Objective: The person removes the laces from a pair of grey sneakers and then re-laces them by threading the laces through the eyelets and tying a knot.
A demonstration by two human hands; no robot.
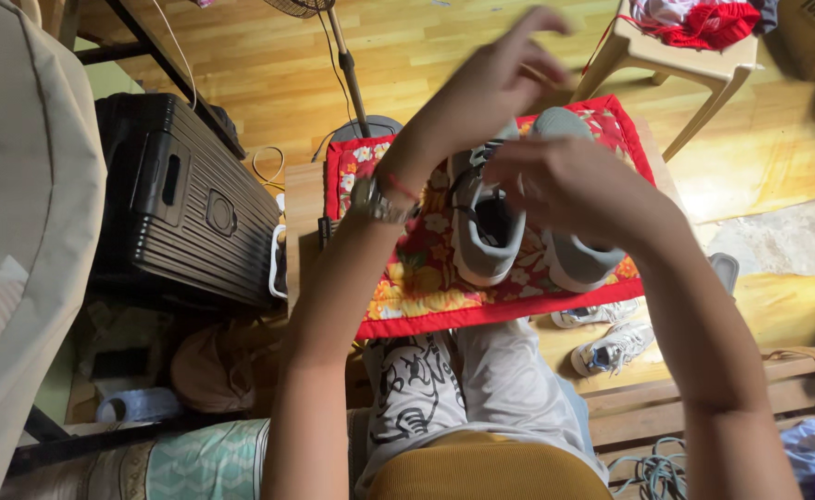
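A lived-in room of a home. Warm wooden plank floor runs toward twelve o'clock, where a standing fan rises. A dark ribbed suitcase lies at nine o'clock; a plastic stool piled with clothes stands at one o'clock. A floral red-bordered mat covers a small table at centre.

Warm, bright light glares off the wooden floor at the upper right, while the lower left lies in dim shadow. The raised left hand is motion-blurred, and the edges bend with wide-angle distortion.
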